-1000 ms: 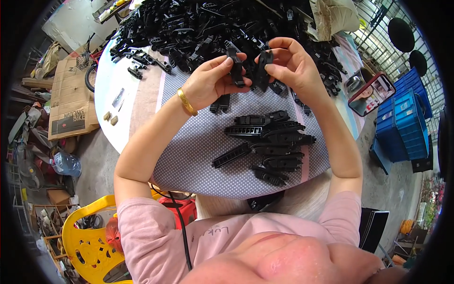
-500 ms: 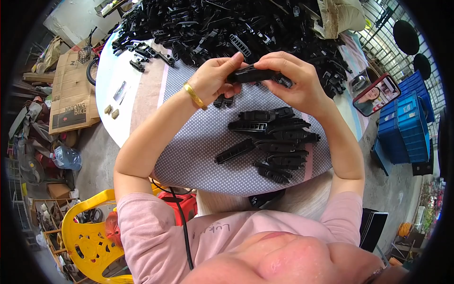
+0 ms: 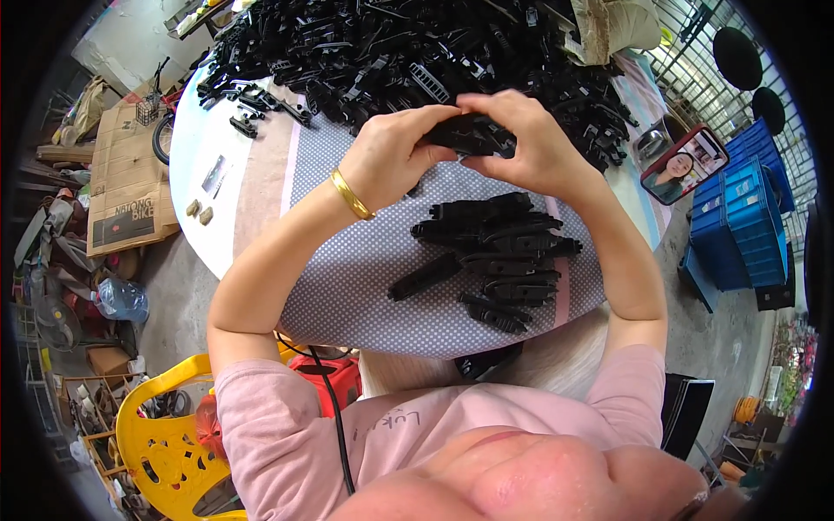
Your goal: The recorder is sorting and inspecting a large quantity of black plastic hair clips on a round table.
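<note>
Round white table [image 3: 195, 187] under dotted grey cloth [image 3: 365, 278]. Concrete floor [image 3: 169, 295]. Yellow plastic chair [image 3: 165, 434] lower left; cardboard box [image 3: 122, 191] left; blue crates [image 3: 738, 217] right. Daylight.

A yellow chair [image 3: 161, 434] is standing at lower left, with a red object [image 3: 334, 382] lying just beside it under the table [image 3: 195, 165]. A flattened cardboard box [image 3: 126, 187] is lying on the floor to the left, near a clear bottle [image 3: 122, 300]. A phone [image 3: 682, 163] is leaning at the table's right edge, its screen glowing. Blue crates [image 3: 738, 217] are sitting stacked beyond it, and two black round stools [image 3: 751, 74] are standing at upper right.
</note>
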`<state>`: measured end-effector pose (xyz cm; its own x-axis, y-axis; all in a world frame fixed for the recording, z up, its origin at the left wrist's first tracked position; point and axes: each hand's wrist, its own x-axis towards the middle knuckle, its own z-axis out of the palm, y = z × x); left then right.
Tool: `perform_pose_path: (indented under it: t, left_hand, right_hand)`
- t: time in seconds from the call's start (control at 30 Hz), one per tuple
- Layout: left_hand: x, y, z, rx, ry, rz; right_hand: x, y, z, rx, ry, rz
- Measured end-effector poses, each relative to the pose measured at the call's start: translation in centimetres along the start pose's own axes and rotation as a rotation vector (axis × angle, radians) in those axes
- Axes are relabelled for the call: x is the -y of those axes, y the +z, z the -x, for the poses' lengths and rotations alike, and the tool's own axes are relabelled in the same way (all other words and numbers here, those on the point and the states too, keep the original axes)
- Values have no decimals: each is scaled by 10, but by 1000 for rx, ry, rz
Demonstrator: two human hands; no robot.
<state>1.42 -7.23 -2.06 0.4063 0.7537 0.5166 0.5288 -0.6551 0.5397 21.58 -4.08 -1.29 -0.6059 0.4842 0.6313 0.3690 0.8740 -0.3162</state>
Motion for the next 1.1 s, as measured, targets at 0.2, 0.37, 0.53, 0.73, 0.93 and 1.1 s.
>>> perform_pose_path:
  t: [0.2,0.37,0.53,0.73,0.93,1.1]
  left_hand:
    - [-3,-1,1,-65,133,-129]
    - [-7,-2,0,-55,138,-73]
    - [-7,-2,-2,-73,101,62]
    - [-32,4,8,43,370,136]
    - [-34,19,17,243,563,125]
    - [-29,15,14,296,624,221]
  right_hand:
    - [6,-5,2,42,-42,165]
    - [4,-6,3,-23,-133,147]
    - [-3,-15,-1,63,77,-185]
    - [-72,-37,0,-104,394,-535]
    - [-141,-12,-1,-63,252,369]
    - [-161,-5,-34,286,378,501]
